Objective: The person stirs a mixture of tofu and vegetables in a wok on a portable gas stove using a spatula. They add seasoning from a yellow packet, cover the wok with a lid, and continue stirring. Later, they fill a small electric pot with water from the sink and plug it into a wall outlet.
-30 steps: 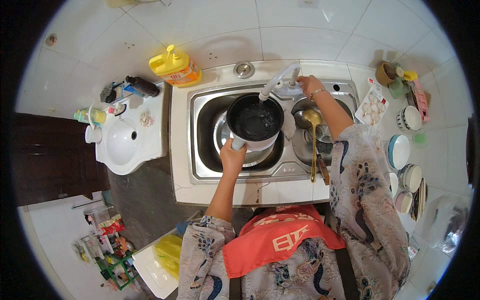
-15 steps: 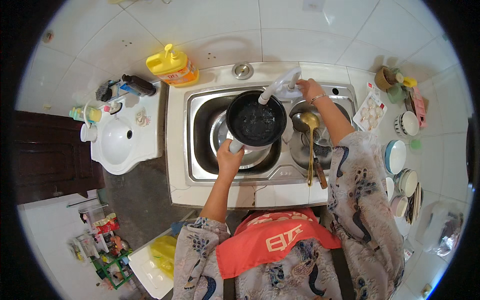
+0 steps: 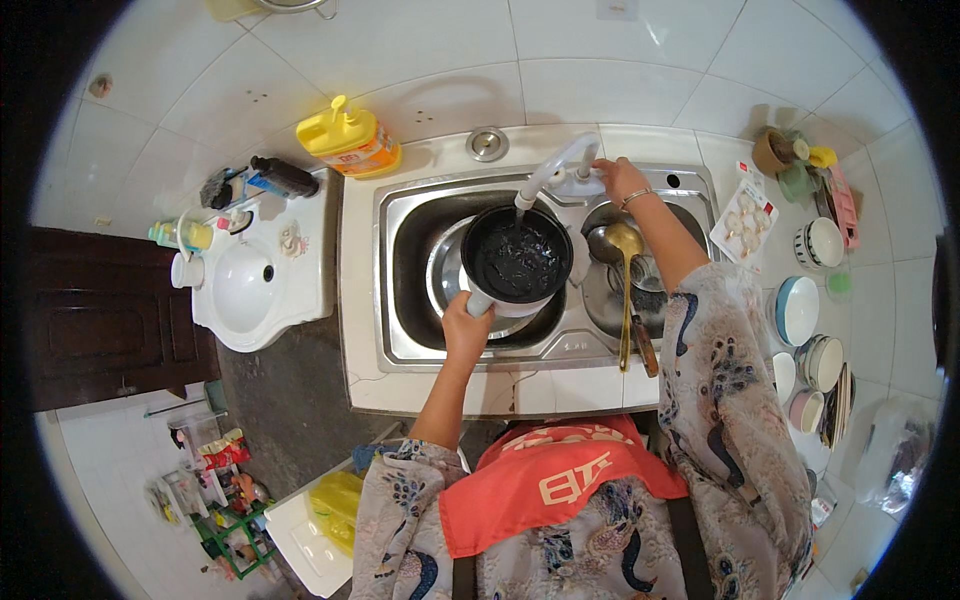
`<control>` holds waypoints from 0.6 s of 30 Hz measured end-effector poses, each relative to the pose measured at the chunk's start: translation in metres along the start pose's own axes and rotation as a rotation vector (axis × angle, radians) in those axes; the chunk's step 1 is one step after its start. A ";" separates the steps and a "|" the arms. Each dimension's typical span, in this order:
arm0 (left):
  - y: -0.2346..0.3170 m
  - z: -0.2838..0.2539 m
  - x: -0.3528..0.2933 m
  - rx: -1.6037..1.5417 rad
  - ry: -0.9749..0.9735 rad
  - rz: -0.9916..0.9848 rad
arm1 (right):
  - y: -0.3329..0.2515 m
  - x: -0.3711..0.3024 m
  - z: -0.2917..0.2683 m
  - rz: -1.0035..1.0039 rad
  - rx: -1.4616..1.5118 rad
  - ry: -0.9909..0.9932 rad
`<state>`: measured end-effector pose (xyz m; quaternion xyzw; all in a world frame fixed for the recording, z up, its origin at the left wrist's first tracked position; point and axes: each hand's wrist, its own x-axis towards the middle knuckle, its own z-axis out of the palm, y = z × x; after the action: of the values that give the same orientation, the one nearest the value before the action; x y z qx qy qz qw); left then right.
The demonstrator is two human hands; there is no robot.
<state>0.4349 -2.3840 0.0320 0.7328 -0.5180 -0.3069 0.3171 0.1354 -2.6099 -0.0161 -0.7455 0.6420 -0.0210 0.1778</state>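
Note:
My left hand (image 3: 467, 328) grips the light grey handle of a saucepan (image 3: 518, 255) with a black inside and a white outside. It is held over the left basin of a steel double sink (image 3: 400, 345), with rippling water in it. The tip of a white faucet (image 3: 556, 163) reaches over the pan's far rim, and water runs into the pan. My right hand (image 3: 622, 180) is closed on the faucet's handle at its base. Below the pan, partly hidden, a steel bowl (image 3: 447, 265) sits in the left basin. A brass-coloured ladle (image 3: 626, 240) leans in the right basin.
A yellow pump jug (image 3: 350, 140) stands behind the sink at left, near a drain plug (image 3: 487, 145). Stacked bowls (image 3: 797, 310) and a pack of mushroom-like pieces (image 3: 745, 222) line the right counter. A white washbasin (image 3: 245, 285) is at far left.
The saucepan has dropped a little lower toward the basin, and the water in it looks deeper and more stirred. My right hand stays at the faucet handle.

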 end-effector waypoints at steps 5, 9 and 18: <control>-0.013 0.005 -0.002 -0.039 0.016 -0.001 | 0.016 0.011 0.014 -0.053 -0.060 -0.015; -0.026 0.007 -0.004 -0.016 0.067 -0.033 | 0.005 0.002 0.006 0.007 0.011 0.001; -0.016 0.003 -0.004 -0.065 0.106 -0.024 | 0.010 0.003 0.007 -0.033 -0.009 0.033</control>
<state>0.4404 -2.3767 0.0176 0.7435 -0.4815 -0.2881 0.3639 0.1283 -2.6121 -0.0263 -0.7562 0.6327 -0.0334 0.1636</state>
